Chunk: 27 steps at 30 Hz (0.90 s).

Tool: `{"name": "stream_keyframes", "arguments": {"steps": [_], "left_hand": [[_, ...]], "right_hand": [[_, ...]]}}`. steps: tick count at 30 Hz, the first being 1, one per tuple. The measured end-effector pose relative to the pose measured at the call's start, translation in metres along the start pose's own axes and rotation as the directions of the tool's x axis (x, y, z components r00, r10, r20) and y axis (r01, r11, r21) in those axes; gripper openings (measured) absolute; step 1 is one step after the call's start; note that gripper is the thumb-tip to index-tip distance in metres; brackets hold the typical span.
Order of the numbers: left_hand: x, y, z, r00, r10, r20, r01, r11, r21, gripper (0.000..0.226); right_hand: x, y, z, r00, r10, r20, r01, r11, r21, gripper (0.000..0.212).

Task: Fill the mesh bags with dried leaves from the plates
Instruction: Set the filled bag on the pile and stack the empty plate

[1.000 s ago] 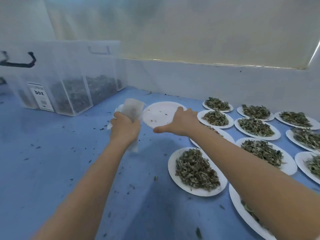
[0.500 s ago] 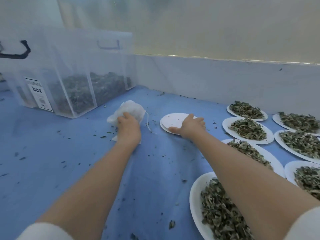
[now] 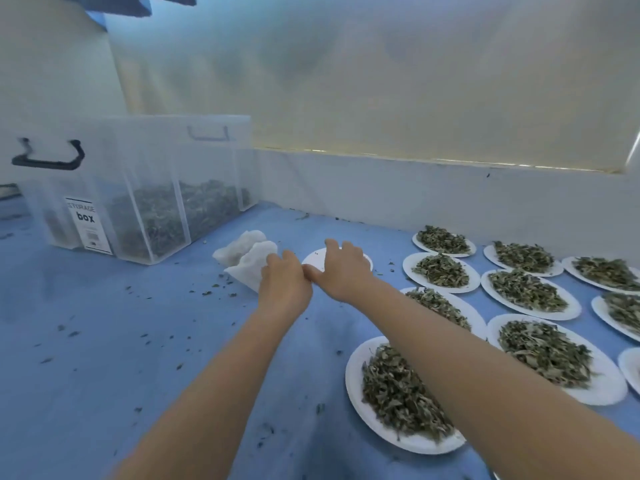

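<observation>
Head view: the left hand [image 3: 284, 285] rests on the crumpled white mesh bags [image 3: 248, 259] on the blue tabletop [image 3: 104, 341]; whether its grip clamps them I cannot tell. The right hand [image 3: 341, 268], fingers apart, hovers over the empty white paper plate [image 3: 313, 260]. White paper plates of dried green leaves [image 3: 398, 393] crowd the right edge; a clear plastic storage box [image 3: 138, 188] stands far left.

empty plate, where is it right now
In the head view the empty plate lies flat on the blue table, mostly hidden under the right hand, right of the mesh bags.
</observation>
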State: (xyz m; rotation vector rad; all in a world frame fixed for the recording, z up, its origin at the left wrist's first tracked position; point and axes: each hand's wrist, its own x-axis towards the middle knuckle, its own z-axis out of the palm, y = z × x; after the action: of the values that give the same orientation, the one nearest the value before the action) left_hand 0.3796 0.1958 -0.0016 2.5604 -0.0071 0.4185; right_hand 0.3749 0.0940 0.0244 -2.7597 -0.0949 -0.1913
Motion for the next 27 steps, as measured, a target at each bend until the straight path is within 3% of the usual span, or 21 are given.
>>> {"name": "stream_keyframes", "arguments": {"steps": [9,14,17,21,27], "left_hand": [[-0.145,0.060,-0.042,0.983,0.165,0.080,-0.143,0.964,-0.223,0.021],[-0.208,0.096,-0.022,0.958,0.215,0.189,-0.160,0.950,-0.269,0.020],[-0.240,0.115,0.000,0.935,0.268,0.235,-0.196,0.937,-0.288,0.017],[-0.264,0.133,0.028,0.912,0.214,0.350,-0.143,0.966,-0.217,0.029],[-0.271,0.142,0.044,0.923,0.087,0.375,-0.037,0.990,-0.137,0.035]], "right_hand": [[-0.169,0.020,-0.058,0.994,-0.099,-0.040,0.098,0.994,-0.039,0.048],[-0.231,0.068,-0.067,0.999,-0.031,0.009,0.032,0.999,-0.044,0.047],[-0.262,0.105,-0.073,0.998,0.023,0.053,-0.019,0.998,-0.061,0.052],[-0.291,0.147,-0.079,0.983,0.150,0.103,-0.131,0.977,-0.166,0.061],[-0.304,0.188,-0.081,0.943,0.264,0.204,-0.191,0.928,-0.319,0.112]]}}
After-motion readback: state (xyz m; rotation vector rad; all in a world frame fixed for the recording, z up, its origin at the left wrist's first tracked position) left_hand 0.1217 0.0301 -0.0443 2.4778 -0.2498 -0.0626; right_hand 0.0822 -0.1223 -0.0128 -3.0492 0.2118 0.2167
